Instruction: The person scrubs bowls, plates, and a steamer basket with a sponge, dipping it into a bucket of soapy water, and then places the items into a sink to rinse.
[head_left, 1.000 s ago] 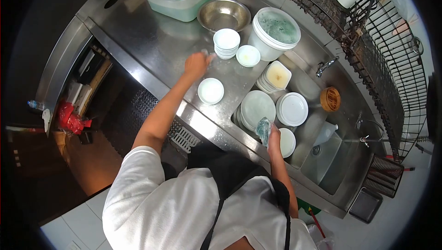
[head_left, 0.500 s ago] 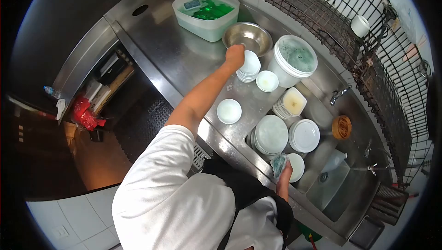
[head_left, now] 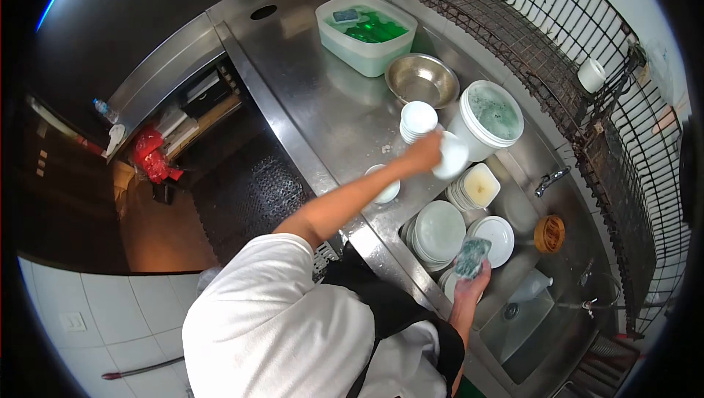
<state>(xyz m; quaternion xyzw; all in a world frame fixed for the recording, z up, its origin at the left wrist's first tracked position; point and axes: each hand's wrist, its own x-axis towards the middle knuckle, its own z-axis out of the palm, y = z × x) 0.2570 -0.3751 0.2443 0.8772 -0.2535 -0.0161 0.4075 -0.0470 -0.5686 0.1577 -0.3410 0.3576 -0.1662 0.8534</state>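
In the head view my left hand (head_left: 425, 153), slightly blurred, grips the rim of a small white bowl (head_left: 452, 156), tilted above the steel counter beside the bucket. Just behind it stands a stack of small white bowls (head_left: 419, 117). My left forearm partly covers another white bowl (head_left: 386, 191) on the counter. My right hand (head_left: 475, 282) holds a wet, greenish scrubbing sponge (head_left: 471, 256) over the sink. Under and around the sponge are a stack of round plates (head_left: 438, 229), white dishes (head_left: 499, 240) and a stack of squarish dishes (head_left: 482, 184).
A tub of green soapy water (head_left: 367, 53), a metal bowl (head_left: 422, 81) and a white bucket of suds (head_left: 496, 110) line the counter's back. Near the tap (head_left: 551, 180) sits an orange-brown round container (head_left: 549, 234). A wire rack (head_left: 506, 38) overhangs the wall side.
My left hand has moved from the bowl stack toward the bucket side and now holds a bowl. My right hand has raised the sponge, showing more of it. The view has shifted.
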